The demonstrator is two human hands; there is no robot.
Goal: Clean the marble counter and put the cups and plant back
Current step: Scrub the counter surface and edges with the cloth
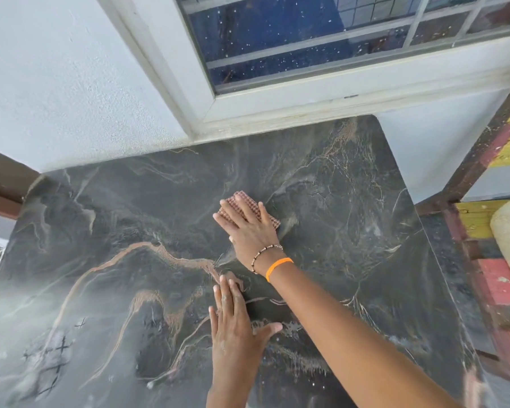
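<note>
Here, flat-fingered right hand (248,228) presses cloth (242,209) onto marble counter (351,201) to wipe it; flat left hand (236,325) braces.

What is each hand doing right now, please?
Left hand: open, flat on the marble counter.
Right hand: open, fingers straight, pressing the cloth down.
</note>
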